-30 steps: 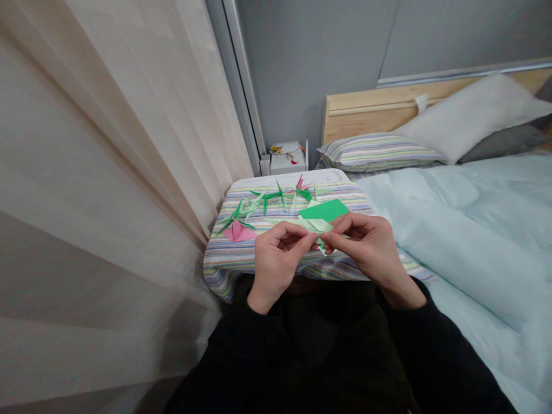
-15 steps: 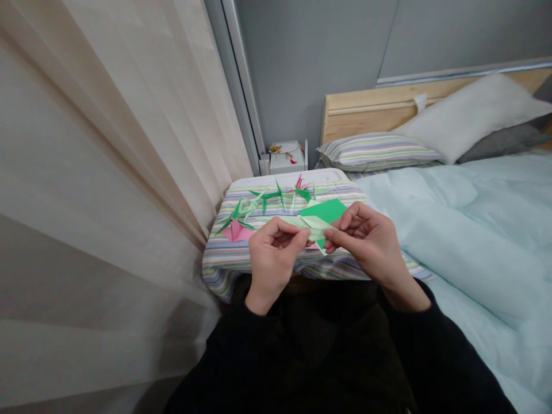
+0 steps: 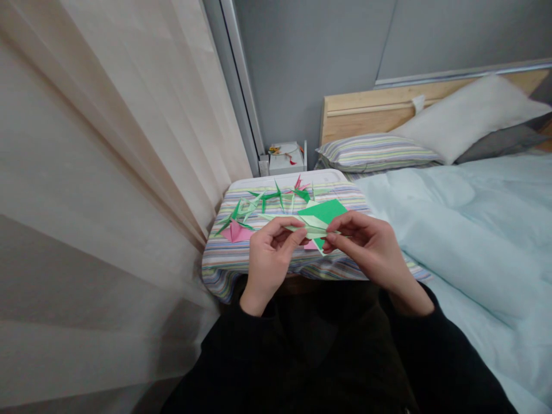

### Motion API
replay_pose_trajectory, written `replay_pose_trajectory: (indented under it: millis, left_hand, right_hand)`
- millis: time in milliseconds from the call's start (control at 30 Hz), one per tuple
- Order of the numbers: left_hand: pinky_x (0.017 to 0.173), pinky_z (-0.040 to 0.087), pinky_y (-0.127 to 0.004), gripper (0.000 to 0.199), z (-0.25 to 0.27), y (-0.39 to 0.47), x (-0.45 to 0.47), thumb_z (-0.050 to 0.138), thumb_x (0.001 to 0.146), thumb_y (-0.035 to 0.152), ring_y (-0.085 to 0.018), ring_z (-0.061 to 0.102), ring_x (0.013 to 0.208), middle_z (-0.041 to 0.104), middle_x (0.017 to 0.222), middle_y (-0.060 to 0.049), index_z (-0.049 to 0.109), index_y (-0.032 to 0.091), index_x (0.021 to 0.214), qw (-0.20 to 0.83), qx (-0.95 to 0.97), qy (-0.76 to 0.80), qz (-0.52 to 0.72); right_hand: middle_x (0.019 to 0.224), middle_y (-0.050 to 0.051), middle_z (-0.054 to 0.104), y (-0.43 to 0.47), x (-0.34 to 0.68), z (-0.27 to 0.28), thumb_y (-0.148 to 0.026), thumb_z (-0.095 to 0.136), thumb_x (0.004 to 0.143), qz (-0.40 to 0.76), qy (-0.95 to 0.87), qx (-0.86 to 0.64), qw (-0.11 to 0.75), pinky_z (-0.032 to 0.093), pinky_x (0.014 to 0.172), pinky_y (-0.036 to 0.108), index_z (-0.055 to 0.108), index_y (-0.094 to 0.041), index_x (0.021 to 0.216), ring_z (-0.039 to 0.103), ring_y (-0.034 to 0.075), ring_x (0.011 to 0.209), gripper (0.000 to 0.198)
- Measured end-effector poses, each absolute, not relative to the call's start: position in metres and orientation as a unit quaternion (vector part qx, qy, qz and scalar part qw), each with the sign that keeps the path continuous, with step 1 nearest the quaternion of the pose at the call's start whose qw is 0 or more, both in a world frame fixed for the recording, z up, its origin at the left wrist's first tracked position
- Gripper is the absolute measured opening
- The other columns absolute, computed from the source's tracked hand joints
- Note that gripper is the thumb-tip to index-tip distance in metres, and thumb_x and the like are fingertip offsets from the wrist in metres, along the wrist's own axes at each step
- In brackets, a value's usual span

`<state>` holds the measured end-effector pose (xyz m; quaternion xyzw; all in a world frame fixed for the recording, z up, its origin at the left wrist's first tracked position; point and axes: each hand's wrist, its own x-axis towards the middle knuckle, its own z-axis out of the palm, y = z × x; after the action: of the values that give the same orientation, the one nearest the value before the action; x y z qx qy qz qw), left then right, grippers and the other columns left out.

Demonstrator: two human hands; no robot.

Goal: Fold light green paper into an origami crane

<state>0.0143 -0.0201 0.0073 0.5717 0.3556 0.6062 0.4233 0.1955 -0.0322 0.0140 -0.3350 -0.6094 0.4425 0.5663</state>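
A pale green piece of folded origami paper (image 3: 316,227) is held between both hands above the near part of the table. My left hand (image 3: 272,253) pinches its left part with thumb and fingers. My right hand (image 3: 366,241) is closed on its right end, the thumb against the fingertips. Under and behind it lies a bright green paper sheet (image 3: 324,211), partly covered by the hands. A pink folded paper (image 3: 235,232) rests to the left of my left hand. Several green paper cranes (image 3: 271,196) stand farther back.
A striped cloth (image 3: 224,259) covers the small table (image 3: 297,176). Beyond it stands a white nightstand (image 3: 286,164) with small colourful items. At the left hangs a beige curtain (image 3: 129,144). The bed with a pale blue quilt (image 3: 466,230) lies to the right.
The thumb and fingers of my right hand have shifted slightly along the folded paper's right end, and its flap looks turned a little. Both hands keep their hold.
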Motion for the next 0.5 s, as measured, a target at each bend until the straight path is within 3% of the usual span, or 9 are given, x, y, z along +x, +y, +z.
replay_pose_trajectory:
  millis: [367,500]
  left_hand:
    - [0.065,0.059,-0.022,0.012,0.0112,-0.0268,0.0163,0.083,0.076,0.019,-0.012,0.071,0.064,0.073,0.073,0.0,0.071,0.016,0.079,0.382,0.59,0.361,0.612]
    - [0.065,0.06,-0.021,0.013,0.012,-0.0284,0.017,0.082,0.077,0.019,-0.012,0.071,0.064,0.072,0.074,0.001,0.07,0.017,0.082,0.394,0.578,0.361,0.617]
  right_hand:
    - [0.069,0.0,0.072,-0.0347,0.1889,0.0151,-0.02,0.081,0.079,0.425,-0.573,-0.354,0.605,0.061,0.06,0.025,0.064,-0.018,0.078,0.074,0.016,0.061,0.018]
    - [0.064,-0.005,0.066,-0.0331,0.1885,0.0138,-0.02,0.075,0.085,0.419,-0.564,-0.342,0.624,0.058,0.054,0.024,0.058,-0.021,0.083,0.069,0.013,0.054,0.017]
